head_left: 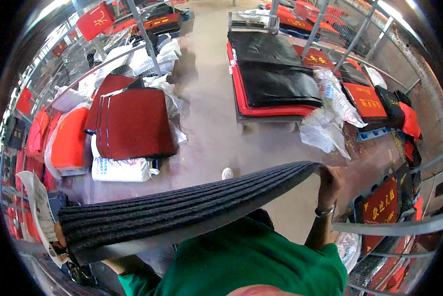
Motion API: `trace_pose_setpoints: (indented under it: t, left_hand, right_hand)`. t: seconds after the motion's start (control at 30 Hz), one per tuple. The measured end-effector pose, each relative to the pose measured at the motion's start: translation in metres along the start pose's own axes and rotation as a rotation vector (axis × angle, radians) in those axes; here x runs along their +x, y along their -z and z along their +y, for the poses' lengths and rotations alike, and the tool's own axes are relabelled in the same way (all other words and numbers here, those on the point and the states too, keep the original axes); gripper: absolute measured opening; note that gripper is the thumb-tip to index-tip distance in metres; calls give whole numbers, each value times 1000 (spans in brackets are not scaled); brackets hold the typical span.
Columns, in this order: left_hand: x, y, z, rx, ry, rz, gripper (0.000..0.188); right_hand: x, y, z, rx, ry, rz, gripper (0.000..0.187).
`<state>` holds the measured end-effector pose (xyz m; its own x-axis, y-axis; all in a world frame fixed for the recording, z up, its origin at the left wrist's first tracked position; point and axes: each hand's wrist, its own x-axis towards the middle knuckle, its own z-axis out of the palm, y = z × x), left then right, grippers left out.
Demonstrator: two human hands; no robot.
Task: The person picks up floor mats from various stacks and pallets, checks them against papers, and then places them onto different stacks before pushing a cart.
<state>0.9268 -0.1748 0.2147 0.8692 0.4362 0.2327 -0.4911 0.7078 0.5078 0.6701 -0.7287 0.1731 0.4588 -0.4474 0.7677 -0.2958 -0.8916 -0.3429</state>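
As maroon mats [135, 123] lie stacked at the frame's upper left, the right hand [332, 180] grips one end of a dark ribbed mat [192, 207] spanning the lower centre; the left hand [59, 235], mostly hidden, holds the other beside a white sheet [37, 212].

- Near: mat [192, 212], left hand [59, 236] at its left end, right hand [334, 181] at its right.
- Farther left: mat pile [135, 123], partly over a sack [120, 169].
- Farther right: mat stack [276, 81] on a cart [268, 119]; plastic sheeting [325, 133] at its near right corner.
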Motion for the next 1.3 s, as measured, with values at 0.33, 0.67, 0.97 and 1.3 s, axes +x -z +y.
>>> trace_pose_setpoints:
  t: [0.33, 0.67, 0.97, 1.3]
  left_hand:
    - [181, -97, -195, 77, -34, -2, 22]
    - [401, -187, -497, -156, 185, -139, 22]
    - [517, -487, -846, -727, 881, -574, 23]
    - [342, -697, -1036, -481, 1169, -1260, 30]
  right_hand:
    - [187, -203, 17, -264, 356, -322, 16]
    - [346, -405, 6, -250, 390, -354, 29]
    - [518, -455, 71, -791, 166, -136, 21]
    - [695, -458, 452, -1452, -57, -111, 39]
